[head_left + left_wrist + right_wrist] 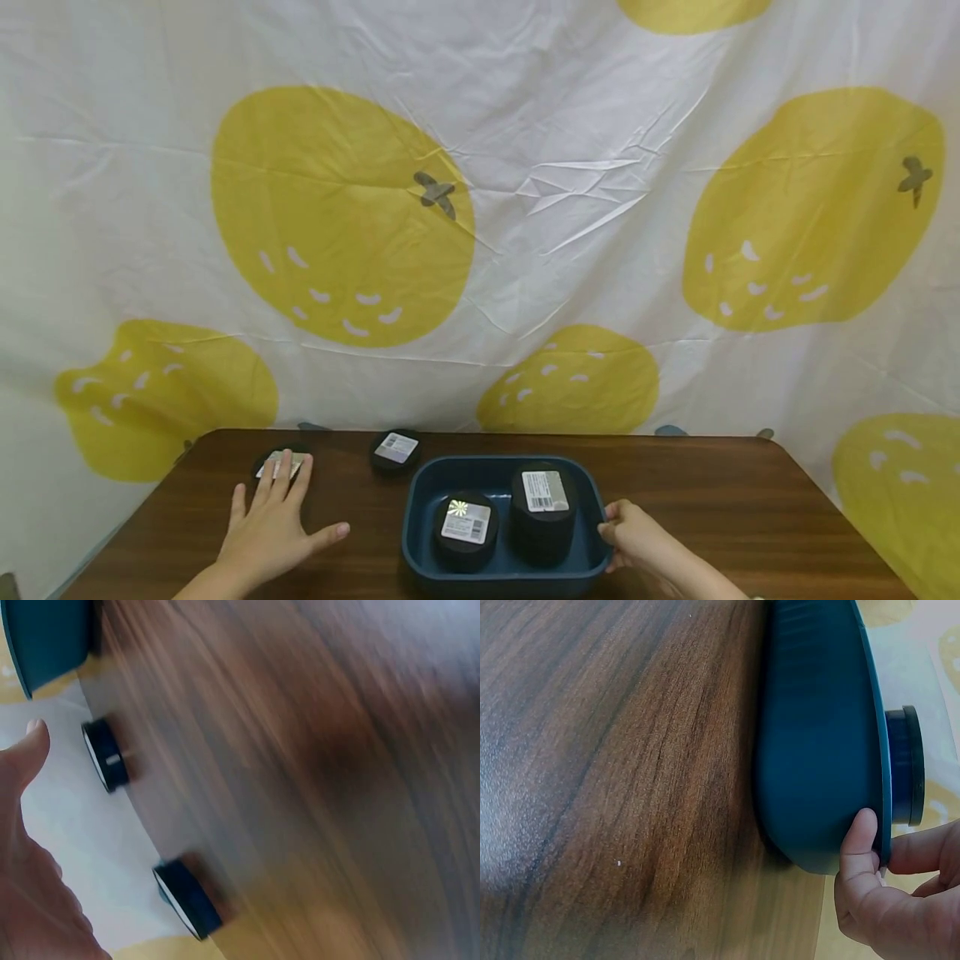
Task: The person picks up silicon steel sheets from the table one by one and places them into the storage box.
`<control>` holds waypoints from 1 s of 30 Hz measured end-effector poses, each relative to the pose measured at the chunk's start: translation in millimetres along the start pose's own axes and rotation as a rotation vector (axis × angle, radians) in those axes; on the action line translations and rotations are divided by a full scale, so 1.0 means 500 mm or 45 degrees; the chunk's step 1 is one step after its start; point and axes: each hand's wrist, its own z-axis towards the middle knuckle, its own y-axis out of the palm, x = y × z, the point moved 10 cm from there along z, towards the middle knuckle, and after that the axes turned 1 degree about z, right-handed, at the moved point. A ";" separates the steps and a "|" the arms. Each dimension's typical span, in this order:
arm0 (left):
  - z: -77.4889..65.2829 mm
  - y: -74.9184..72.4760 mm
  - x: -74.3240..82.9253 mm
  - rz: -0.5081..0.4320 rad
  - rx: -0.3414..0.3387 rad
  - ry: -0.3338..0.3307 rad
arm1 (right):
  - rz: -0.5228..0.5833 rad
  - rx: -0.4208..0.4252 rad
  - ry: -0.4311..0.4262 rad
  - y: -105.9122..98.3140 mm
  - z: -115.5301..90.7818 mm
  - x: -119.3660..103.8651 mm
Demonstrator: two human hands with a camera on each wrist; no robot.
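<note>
My left hand (272, 527) has its fingers spread and straight, the fingertips overlapping a black round container (260, 468) with a pale label at the far left of the table. In the left wrist view that hand (34, 877) is apart from the same low container (187, 900). On the right, my right hand (639, 537) pinches the rim of a dark blue plastic bin (465, 575), thumb and fingers on either side of it. Inside the bin are a low labelled black container (465, 554) and a taller black cylinder (542, 537), perhaps stacked containers.
Another low black container (395, 452) sits near the table's back edge, between my left hand and the bin. Behind the brown wooden table (690, 475) hangs a white cloth (570, 250) printed with yellow fruit.
</note>
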 end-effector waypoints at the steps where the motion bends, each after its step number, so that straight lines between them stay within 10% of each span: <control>1: 0.001 -0.002 -0.006 -0.006 0.002 -0.004 | 0.002 0.000 0.000 0.000 -0.001 0.000; 30: 0.055 -0.007 -0.148 -0.066 -0.077 -0.172 | 0.008 -0.010 -0.002 -0.003 0.003 -0.001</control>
